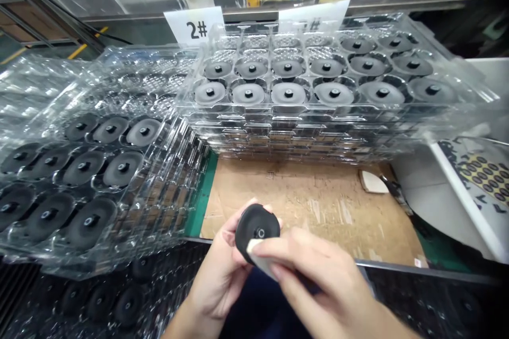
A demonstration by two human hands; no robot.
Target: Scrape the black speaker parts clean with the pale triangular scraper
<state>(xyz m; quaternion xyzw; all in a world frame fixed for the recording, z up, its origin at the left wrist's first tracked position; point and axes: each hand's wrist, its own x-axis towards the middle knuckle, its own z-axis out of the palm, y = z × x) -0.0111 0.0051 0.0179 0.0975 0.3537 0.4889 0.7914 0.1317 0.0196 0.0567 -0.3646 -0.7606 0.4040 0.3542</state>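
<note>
My left hand (222, 275) grips a round black disc (257, 226) with a small centre hole, held up facing me near the bottom middle. My right hand (318, 280) is closed on a small pale flat piece (260, 260) and presses its tip against the lower edge of the disc. Both hands hover above a brown cardboard sheet (310, 206) on the bench. Much of what the right hand holds is hidden by its fingers.
A stack of clear plastic trays (318, 122) with grey discs stands behind the cardboard. Another clear tray stack (79, 180) with black discs lies at the left. Labels "2#" (195, 27) stand behind. A sheet of round stickers (487, 172) lies at the right.
</note>
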